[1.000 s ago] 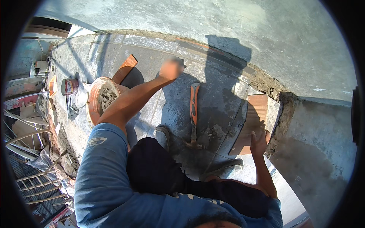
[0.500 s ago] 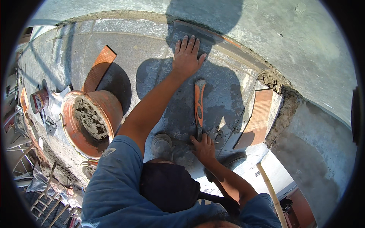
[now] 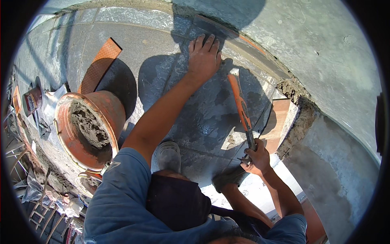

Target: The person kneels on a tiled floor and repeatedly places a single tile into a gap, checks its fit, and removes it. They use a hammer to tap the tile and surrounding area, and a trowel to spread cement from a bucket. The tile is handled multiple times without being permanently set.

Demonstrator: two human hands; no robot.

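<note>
My left hand [image 3: 204, 59] lies with fingers spread at the left end of a dark grey strip [image 3: 254, 53] with some orange along its edge, which runs along the foot of the wall. My right hand [image 3: 256, 158] grips a hammer [image 3: 239, 99] by the head end, its orange-and-black handle pointing up and away from me, off the floor. Beside it, at the right, lies a ribbed terracotta tile [image 3: 275, 124] on a pale piece, next to crumbly mortar [image 3: 292, 91].
A bucket of grey mortar [image 3: 90, 129] stands at my left, near an orange tile [image 3: 98, 69], a small tin [image 3: 31, 101] and a clutter of poles and plastic [image 3: 36, 195]. A grey wall [image 3: 317, 53] bounds the far side. My shoes [image 3: 168, 156] are below.
My left hand has moved forward and right onto the strip. My right hand left the terracotta tile, took hold of the hammer and lifted it, shifting it rightward.
</note>
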